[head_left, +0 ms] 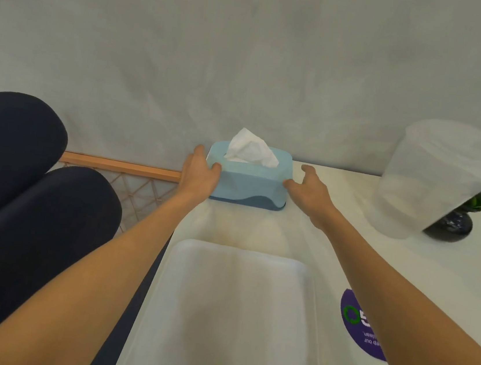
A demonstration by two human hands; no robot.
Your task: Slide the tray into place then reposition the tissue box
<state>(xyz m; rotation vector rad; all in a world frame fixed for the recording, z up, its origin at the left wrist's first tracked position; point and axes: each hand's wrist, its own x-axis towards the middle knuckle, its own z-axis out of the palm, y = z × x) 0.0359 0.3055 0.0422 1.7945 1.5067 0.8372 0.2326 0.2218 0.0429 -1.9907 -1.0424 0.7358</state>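
1. Two hands of mine reach forward to the tissue box (250, 176), which I take as the landmark for every position below.
2. The tissue box stands upright on the white table (337, 224), close to the grey wall behind it, with a white tissue (251, 147) rising from its top slot.
3. My left hand (199, 174) wraps the box's left end, thumb on the near face, fingers round the far corner; it is closed on the box.
4. My right hand (311, 191) sits at the box's right end with fingers spread apart; the thumb tip touches the near right corner, the other fingers stand off it.
5. The white tray (228, 317) lies nearer to me than the box, apart from it.
6. Right of the box stands a clear plastic container (433, 181), with a small dark vase (452, 225) holding a green sprig just behind it.
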